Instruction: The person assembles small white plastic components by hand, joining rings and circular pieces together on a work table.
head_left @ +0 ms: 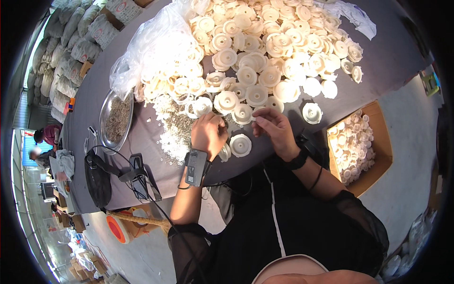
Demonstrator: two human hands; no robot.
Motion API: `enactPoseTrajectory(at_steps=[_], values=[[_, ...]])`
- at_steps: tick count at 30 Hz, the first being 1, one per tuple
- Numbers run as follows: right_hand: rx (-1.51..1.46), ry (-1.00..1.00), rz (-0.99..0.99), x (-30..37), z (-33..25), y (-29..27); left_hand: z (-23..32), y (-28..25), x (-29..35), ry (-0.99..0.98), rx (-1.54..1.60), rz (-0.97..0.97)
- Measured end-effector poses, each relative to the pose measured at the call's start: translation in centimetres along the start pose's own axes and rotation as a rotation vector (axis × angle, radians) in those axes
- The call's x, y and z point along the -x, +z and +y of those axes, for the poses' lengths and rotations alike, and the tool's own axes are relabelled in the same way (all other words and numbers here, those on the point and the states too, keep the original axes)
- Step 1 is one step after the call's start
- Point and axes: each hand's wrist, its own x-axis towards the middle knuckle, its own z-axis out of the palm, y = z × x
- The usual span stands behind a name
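My left hand (208, 135) is curled, fingertips down, at the right edge of a heap of small white and dark pieces (172, 135). Whatever its fingers hold, if anything, is hidden. To its right, my right hand (276, 131) has thumb and forefinger drawn together in a pinch, with a tiny pale spot at the tips too small to name. Between the hands lies a round white plastic part (240, 145) with a raised hub. Another disc part (225, 152) is partly under my left hand. Just beyond my fingers sits a similar round part (242, 114).
A large pile of cream discs (269, 42) covers the far table (378, 61), beside a clear plastic bag (151, 42). A steel tray (102, 124) of small brownish pieces stands left, near a black pouch (98, 182) and cables. A cardboard box (382, 156) of white parts stands right.
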Motion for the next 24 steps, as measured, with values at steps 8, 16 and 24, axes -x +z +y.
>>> enactPoseTrajectory(at_steps=[8, 16, 24], values=[[-0.007, -0.012, -0.013, 0.1, 0.5, 0.4, 0.9, 0.6, -0.7, 0.063, 0.08, 0.035], [0.021, -0.033, -0.003, 0.1, 0.5, -0.1, 0.6, 1.1, -0.6, 0.067, 0.155, 0.021], [0.057, -0.013, 0.014, 0.0, 0.4, -0.3, 0.4, 0.0, -0.8, 0.094, 0.302, -0.023]])
